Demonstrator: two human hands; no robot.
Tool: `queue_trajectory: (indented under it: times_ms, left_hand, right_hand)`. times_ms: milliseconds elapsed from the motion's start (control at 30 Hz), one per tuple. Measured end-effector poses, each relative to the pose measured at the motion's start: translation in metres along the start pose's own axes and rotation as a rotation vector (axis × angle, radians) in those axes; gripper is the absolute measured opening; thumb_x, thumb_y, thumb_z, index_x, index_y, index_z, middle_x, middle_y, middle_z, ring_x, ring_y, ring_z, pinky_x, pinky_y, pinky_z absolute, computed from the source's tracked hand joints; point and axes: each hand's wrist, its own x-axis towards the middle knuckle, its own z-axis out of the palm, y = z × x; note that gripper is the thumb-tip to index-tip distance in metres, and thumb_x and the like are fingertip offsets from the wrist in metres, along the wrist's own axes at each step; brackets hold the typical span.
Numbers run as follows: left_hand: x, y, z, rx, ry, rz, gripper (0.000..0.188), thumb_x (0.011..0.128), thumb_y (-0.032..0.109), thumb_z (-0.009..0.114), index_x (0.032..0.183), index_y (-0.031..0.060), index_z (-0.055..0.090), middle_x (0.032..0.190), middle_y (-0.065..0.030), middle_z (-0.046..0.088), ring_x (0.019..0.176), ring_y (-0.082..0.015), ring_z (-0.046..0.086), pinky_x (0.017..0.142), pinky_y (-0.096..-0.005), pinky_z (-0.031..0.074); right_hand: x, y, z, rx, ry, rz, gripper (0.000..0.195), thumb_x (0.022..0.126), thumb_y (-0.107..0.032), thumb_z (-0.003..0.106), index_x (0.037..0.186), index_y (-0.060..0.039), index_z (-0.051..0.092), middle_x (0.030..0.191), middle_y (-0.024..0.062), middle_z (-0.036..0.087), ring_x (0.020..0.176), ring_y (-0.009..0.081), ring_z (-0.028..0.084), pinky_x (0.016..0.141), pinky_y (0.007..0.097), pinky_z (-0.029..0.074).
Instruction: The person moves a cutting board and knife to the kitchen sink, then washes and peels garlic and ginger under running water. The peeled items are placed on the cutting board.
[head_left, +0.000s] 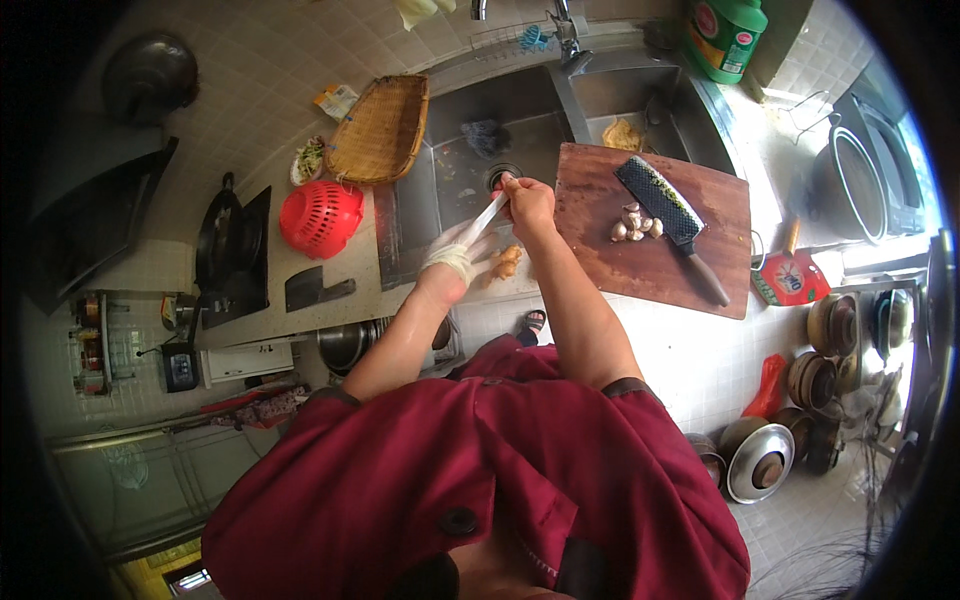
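Note:
A thin whitish glove (487, 216) covers my left hand (454, 255), its cuff bunched at the wrist. My bare right hand (531, 201) pinches one stretched finger of that glove and pulls it taut above the sink's front edge. The gloved fingers are spread and hold nothing. Just beyond them, a piece of ginger (508, 262) lies on the counter's front strip. To the right of my right hand, a wooden cutting board (585, 247) overlaps the sink. On it rest several garlic bulbs or cloves (634, 223) and a cleaver (664, 201) with green bits on its dimpled blade.
The double sink (450, 195) holds a dark scrubber (486, 138) and a yellowish sponge or cloth (622, 135). Leftward are a bamboo basket (379, 131), a red plastic colander (321, 219), a dark cleaver (315, 289) and a wok (221, 232). A red pouch (791, 279) sits right of the board.

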Motion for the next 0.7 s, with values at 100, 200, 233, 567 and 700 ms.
queue_trajectory:
  times_ms: [100,200,233,567,700]
  left_hand:
    - [-0.017,0.006,0.006,0.024,-0.029,-0.005,0.034,0.097,0.021,0.045,0.128,0.0068,0.046,0.130,-0.0157,0.052,0.122,-0.0294,0.050,0.096,-0.0536,0.044]
    - [-0.049,0.013,0.019,0.160,-0.058,-0.064,0.039,0.098,0.024,0.044,0.133,0.0075,0.043,0.133,-0.0155,0.049,0.123,-0.0285,0.048,0.098,-0.0513,0.042]
    - [-0.058,0.015,0.023,0.207,-0.032,-0.073,0.040,0.099,0.025,0.044,0.135,0.0077,0.042,0.134,-0.0154,0.048,0.124,-0.0283,0.048,0.098,-0.0505,0.042]
    - [-0.007,0.024,0.009,-0.361,-0.218,-0.006,0.047,0.100,0.036,0.035,0.134,0.0044,0.038,0.138,-0.0178,0.043,0.128,-0.0349,0.042,0.105,-0.0529,0.035]
    - [0.007,0.014,0.008,-0.376,-0.161,0.054,0.051,0.100,0.037,0.033,0.139,0.0048,0.032,0.144,-0.0179,0.036,0.131,-0.0364,0.037,0.106,-0.0514,0.033]
  right_hand:
    - [-0.006,-0.026,-0.003,-0.004,0.021,-0.011,0.022,0.090,-0.019,0.064,0.076,-0.0013,0.061,0.064,0.0068,0.062,0.050,0.0119,0.052,0.042,0.0244,0.037]
    - [-0.022,-0.080,-0.023,0.039,0.172,-0.121,0.024,0.090,-0.022,0.063,0.074,-0.0035,0.063,0.063,0.0044,0.061,0.050,0.0108,0.050,0.043,0.0247,0.037]
    - [-0.031,-0.096,-0.027,0.113,0.276,-0.105,0.025,0.090,-0.022,0.063,0.073,-0.0037,0.064,0.062,0.0037,0.061,0.050,0.0105,0.050,0.044,0.0249,0.037]
    - [-0.067,-0.076,-0.005,-0.194,-0.216,-0.443,0.017,0.090,-0.016,0.062,0.090,0.0005,0.064,0.073,0.0046,0.064,0.066,0.0110,0.060,0.062,0.0262,0.050]
    - [-0.095,-0.055,-0.024,-0.538,-0.291,-0.407,0.032,0.080,-0.029,0.073,0.089,-0.0010,0.061,0.074,0.0070,0.062,0.067,0.0154,0.058,0.063,0.0288,0.049]
